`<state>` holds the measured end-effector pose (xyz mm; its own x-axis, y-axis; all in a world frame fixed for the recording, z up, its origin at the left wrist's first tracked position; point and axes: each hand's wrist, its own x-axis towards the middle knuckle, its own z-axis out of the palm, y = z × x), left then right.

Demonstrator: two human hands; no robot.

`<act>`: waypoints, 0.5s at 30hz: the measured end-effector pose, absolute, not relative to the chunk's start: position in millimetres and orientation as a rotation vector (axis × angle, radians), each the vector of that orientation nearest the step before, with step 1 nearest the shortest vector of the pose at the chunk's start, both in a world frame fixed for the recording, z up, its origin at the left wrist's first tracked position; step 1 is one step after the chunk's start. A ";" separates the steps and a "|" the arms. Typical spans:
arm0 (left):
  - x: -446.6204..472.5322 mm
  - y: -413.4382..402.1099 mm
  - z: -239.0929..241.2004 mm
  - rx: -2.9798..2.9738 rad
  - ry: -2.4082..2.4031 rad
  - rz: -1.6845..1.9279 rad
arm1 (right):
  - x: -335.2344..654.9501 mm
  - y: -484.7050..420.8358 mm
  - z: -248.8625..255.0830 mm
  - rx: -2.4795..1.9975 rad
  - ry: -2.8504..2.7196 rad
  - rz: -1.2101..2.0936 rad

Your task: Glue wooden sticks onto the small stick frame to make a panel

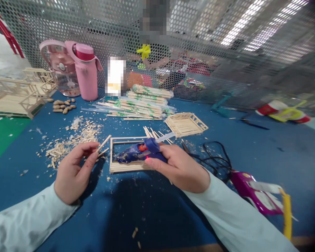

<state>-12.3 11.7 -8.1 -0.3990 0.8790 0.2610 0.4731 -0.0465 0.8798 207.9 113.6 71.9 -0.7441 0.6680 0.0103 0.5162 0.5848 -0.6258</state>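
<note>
My right hand (180,166) grips a blue hot glue gun (140,153) with a clear glue stick poking out behind; its nozzle points left over a rectangular frame of wooden sticks (126,167) lying on the blue table. My left hand (73,169) pinches a short wooden stick (103,144) between thumb and fingers, just left of the frame. The gun's black cord (212,159) trails off to the right.
Stick offcuts (70,140) litter the left. Bundles of sticks (139,103), a woven stick square (186,124), two pink bottles (80,70), a stick model (21,94) and nuts (63,105) lie behind. Purple cutters (254,190) sit at right. A mesh screen (225,52) backs the table.
</note>
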 end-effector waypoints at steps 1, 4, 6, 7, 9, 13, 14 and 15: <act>-12.3 11.5 -8.3 1.427 1.851 1.430 | 207.4 113.3 71.7 -0.976 -2.568 0.901; -12.5 11.1 -10.1 1.425 1.841 1.435 | 206.2 112.8 71.0 -0.969 -2.565 0.915; -13.2 11.2 -11.5 1.426 1.836 1.448 | 207.2 113.0 71.2 -0.977 -2.571 0.910; -13.9 11.5 -11.8 1.431 1.839 1.450 | 208.8 113.4 71.9 -0.981 -2.570 0.906; -15.8 13.0 -9.9 1.465 1.861 1.430 | 214.9 115.3 74.9 -0.989 -2.570 0.895; -16.4 21.7 8.3 1.641 1.904 1.248 | 239.8 124.8 83.9 -1.015 -2.517 0.821; -14.5 25.3 15.6 1.688 1.900 1.186 | 248.3 128.3 85.0 -1.039 -2.468 0.800; -11.6 29.3 23.2 1.741 1.885 1.114 | 257.5 132.4 84.9 -1.072 -2.402 0.789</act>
